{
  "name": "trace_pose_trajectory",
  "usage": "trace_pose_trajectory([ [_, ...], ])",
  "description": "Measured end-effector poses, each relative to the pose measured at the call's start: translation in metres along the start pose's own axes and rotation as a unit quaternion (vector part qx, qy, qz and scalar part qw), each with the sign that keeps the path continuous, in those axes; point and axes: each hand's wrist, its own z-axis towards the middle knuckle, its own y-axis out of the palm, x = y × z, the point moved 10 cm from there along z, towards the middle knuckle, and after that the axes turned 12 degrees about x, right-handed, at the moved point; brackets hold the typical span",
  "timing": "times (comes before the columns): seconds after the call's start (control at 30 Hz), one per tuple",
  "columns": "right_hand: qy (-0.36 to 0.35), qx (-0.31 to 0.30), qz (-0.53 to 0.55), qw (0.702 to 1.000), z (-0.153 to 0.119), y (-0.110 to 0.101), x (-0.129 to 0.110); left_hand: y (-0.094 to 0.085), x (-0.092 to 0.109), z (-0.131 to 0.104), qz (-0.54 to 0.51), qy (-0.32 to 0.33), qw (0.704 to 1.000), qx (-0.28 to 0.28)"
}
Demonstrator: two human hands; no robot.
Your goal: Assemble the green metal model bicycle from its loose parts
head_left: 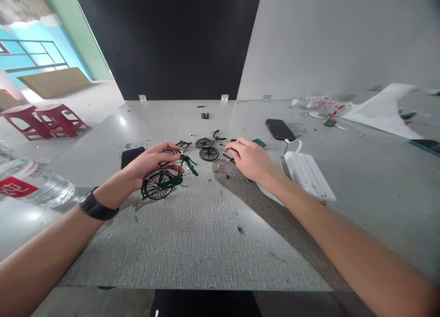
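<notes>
At frame centre, the left hand (151, 163) grips the toy bicycle (164, 179), steadying it flat on the table (206, 234). The right hand (249, 159), fingers curled, touches small loose parts (227, 157) beside two spare wheels (207, 148).

A small green model bicycle (163, 179) with black spoked wheels lies tilted on the grey table.
</notes>
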Motion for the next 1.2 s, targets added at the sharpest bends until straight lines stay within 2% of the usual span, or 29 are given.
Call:
trace_pose_trajectory([
  [0.23,-0.014,-0.008,0.016,1.000,0.007,0.000,-0.019,-0.012,0.004,0.001,0.011,-0.030,0.999,0.018],
  [0.4,-0.039,-0.044,0.012,0.998,0.020,0.020,-0.031,-0.014,0.006,0.004,0.010,-0.012,1.000,0.021],
  [0.57,-0.011,-0.052,0.001,0.999,0.044,0.042,-0.014,-0.013,0.011,0.005,-0.003,0.014,1.000,0.019],
  [0.77,-0.029,-0.088,0.065,0.994,0.056,0.059,-0.010,-0.008,0.010,0.003,-0.019,-0.003,1.000,0.004],
  [0.83,-0.018,-0.086,0.055,0.995,0.059,0.059,-0.005,-0.009,0.010,0.002,-0.018,-0.007,1.000,0.008],
  [0.97,-0.013,-0.039,0.031,0.999,0.078,0.050,0.007,-0.007,0.008,0.002,-0.024,-0.014,1.000,-0.012],
  [1.1,-0.003,-0.048,0.004,0.999,0.095,0.055,0.021,-0.008,0.008,0.003,-0.029,-0.011,0.999,-0.017],
  [1.2,0.000,-0.039,0.006,0.999,0.098,0.053,0.027,-0.008,0.008,0.002,-0.026,-0.010,1.000,-0.010],
])
